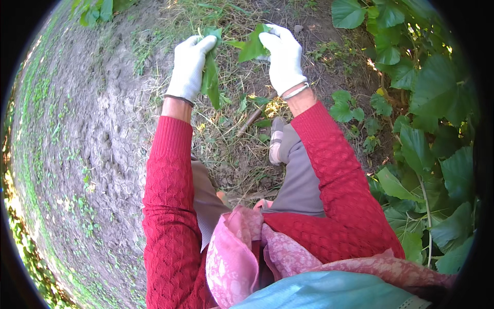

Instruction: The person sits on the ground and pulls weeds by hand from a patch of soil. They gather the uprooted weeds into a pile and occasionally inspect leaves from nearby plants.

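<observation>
White knit gloves cover both of my hands. My left hand [189, 63] is closed around several green leaves [210, 79], which hang down past the thumb side; a pale stem pokes up by the fingers. To the right, my right hand [285, 54] pinches a broad green leaf [252, 45] between thumb and fingers. That leaf points towards the left hand, with a gap between it and the left bunch. Both hands are held out in front of me above the ground. Part of the left bunch is hidden inside the fist.
Leafy bushes [432, 92] crowd the right side, their branches near my right arm. Below the hands lie dry grass [227, 127] and a brown stick [254, 116]. Cracked bare soil [112, 127] stretches to the left. My shoe [276, 143] stands under the right forearm.
</observation>
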A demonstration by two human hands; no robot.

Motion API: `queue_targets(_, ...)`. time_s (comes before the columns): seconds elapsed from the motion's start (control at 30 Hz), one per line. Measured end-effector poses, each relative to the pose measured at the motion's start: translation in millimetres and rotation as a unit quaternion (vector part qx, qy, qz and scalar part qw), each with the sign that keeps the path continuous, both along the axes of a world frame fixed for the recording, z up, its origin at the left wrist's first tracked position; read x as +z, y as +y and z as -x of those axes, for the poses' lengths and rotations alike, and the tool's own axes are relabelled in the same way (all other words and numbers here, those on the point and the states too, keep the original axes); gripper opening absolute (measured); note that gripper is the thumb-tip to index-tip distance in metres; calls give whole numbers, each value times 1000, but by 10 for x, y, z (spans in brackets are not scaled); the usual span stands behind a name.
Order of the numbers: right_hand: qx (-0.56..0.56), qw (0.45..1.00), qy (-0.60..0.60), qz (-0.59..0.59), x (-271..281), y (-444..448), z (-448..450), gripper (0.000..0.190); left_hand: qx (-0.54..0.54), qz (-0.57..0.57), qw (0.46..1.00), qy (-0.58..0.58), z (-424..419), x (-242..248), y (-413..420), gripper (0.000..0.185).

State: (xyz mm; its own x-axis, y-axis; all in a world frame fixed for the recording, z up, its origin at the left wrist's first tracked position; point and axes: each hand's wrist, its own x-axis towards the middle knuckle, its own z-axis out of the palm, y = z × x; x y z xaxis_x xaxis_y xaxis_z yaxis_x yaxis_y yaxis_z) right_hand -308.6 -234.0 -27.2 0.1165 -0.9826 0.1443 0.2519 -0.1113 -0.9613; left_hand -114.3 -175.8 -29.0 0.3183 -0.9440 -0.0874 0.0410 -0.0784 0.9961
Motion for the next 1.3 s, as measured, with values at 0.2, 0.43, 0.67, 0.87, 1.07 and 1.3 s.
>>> queue_targets(0.2, -34, 998, 9, -47, 41, 86, -199, 21, -43, 27, 993, 111, 291, -9, 13, 37)
queue_targets(0.43, -89, 988, -9, 129, -167, 26, -449, 6, -83, 83, 988, 95, 411, 48, -16, 27)
queue_targets(0.67, -13, 998, 52, -26, -40, 76, -459, 33, -31, 57, 983, 173, 205, -32, -21, 18)
queue_targets(0.87, 142, 983, -3, -113, 59, 206, -136, 16, -111, 20, 984, 140, 227, 243, 155, 15)
queue_targets(1.07, 94, 992, 58, -65, 108, 140, -96, 13, -145, 28, 979, 137, 252, 112, 104, 19)
queue_targets(1.3, 129, 985, 16, -115, 45, 86, -75, 16, -133, 22, 988, 72, 283, 166, 76, 14)
